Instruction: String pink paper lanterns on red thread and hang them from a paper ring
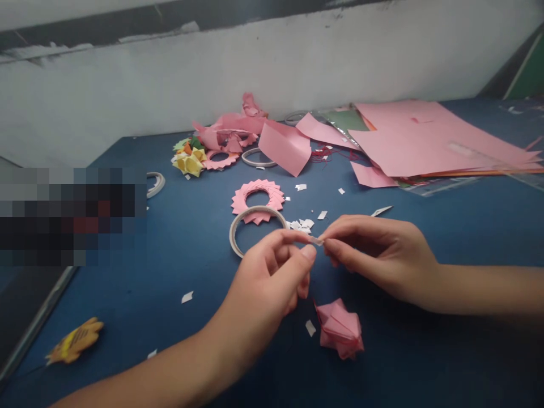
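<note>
A small piece of whitish tape (315, 241) is stretched between my two hands. My left hand (276, 272) pinches one end between thumb and index finger, while the fingertips of my right hand (382, 249) are pressed together at the other end. Below them on the blue table lies a folded pink paper star ball (340, 330). Just behind my left hand is a roll of tape (233, 235), its far edge overlapping a pink folded paper ring (238, 199). Small white scraps (302, 225) are heaped beside the roll.
Pink paper sheets (416, 139) are stacked at the back right, partly under a clear ruler (476, 153). Further back stand yellow folded paper (189, 162), a second ring (221, 161) and more tape rolls (159, 184). A yellow-brown ornament (76, 341) lies front left. White scraps are scattered about.
</note>
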The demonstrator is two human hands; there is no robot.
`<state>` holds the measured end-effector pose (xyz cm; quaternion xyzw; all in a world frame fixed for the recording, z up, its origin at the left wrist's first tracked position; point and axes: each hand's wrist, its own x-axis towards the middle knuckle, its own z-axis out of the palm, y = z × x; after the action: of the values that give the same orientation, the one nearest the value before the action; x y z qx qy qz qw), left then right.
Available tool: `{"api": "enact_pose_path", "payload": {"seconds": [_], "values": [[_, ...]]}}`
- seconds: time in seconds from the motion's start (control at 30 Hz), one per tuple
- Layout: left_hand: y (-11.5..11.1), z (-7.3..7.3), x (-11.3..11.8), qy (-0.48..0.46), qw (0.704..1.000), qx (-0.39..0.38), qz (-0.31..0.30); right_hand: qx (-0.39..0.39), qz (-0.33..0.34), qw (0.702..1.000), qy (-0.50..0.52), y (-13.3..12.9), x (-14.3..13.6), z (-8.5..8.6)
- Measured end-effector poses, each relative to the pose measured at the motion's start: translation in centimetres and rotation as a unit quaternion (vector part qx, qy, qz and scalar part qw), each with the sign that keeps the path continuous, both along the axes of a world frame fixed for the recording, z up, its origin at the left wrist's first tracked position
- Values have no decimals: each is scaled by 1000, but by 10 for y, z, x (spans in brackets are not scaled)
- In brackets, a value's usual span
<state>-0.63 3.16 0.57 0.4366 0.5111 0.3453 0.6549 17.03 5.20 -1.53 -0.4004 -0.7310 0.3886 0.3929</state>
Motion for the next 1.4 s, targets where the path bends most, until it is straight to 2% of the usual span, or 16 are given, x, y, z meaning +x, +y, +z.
{"api": "enact_pose_path", "payload": {"seconds": [0.07,0.13,0.23,0.4,0.83,1.03,1.2,1.3,1.37,1.4], "values": [[-2,1,1,33,998,38,29,40,-2,999,-10,0,0,-1],[-3,2,2,68,994,76,25,85,4,996,-17,0,1,-2],[-3,4,1,103,990,95,-32,120,21,992,-20,0,1,-3],[0,4,-1,76,991,62,-92,167,50,985,5,-1,1,-4],[0,1,-3,50,991,60,-106,208,51,977,-8,1,1,-6],[-2,5,-1,150,977,122,-86,193,53,980,-5,2,1,-6],[0,5,-3,257,942,198,-81,168,37,985,-5,-1,3,-4],[2,4,-7,367,888,268,-76,175,76,982,1,2,10,-5],[5,3,-9,448,840,288,-105,244,138,960,-14,7,15,-8],[6,3,-10,487,815,288,-125,298,181,937,-37,10,17,-9]]}}
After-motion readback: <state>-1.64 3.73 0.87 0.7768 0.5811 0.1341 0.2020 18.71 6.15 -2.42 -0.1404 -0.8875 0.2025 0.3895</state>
